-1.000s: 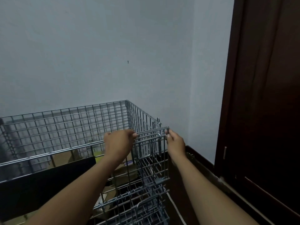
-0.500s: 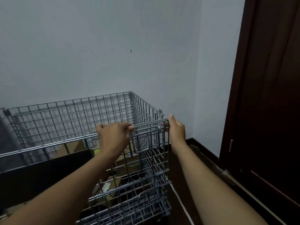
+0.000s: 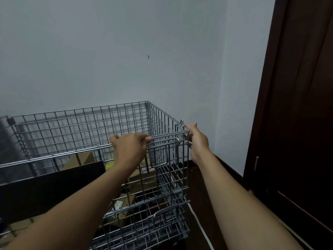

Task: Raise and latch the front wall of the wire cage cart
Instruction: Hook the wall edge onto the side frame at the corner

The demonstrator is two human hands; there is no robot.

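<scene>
Both hands on front wall (image 3: 167, 170) of wire cage cart (image 3: 86, 127).
L hand (image 3: 130, 148) clenched on top rail; R hand (image 3: 197, 141) open, fingers at 3 o'clock corner latch (image 3: 182, 123). No legible writing on boxes (image 3: 142, 177).

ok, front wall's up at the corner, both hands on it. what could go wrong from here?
1. The right hand has fingers at the corner where the grey wire front wall meets the grey wire side wall, beside the small metal latch loop; they could get pinched as the wall seats.
2. Only the left hand grips the top rail. If it slips before latching, the wall may drop back.
3. Brown cardboard boxes sit close inside and might block the wall.
</scene>
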